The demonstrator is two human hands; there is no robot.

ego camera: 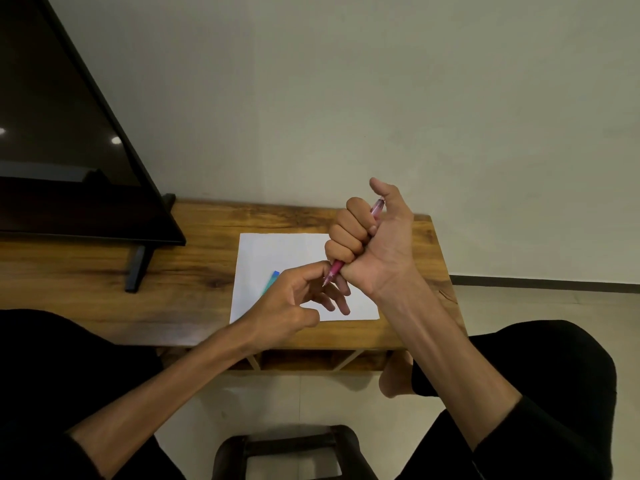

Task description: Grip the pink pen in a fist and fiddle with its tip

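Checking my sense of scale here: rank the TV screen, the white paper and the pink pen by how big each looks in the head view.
1. TV screen, though it runs out of frame.
2. White paper.
3. Pink pen, gripped in the right hand, mostly hidden; the left hand pinches its tip.

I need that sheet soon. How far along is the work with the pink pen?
Done: white paper lies on the wooden table. In hand: right hand grips the pink pen in a fist, left hand pinches its tip. Left: the paper shows no writing; a blue-green item lies on it.
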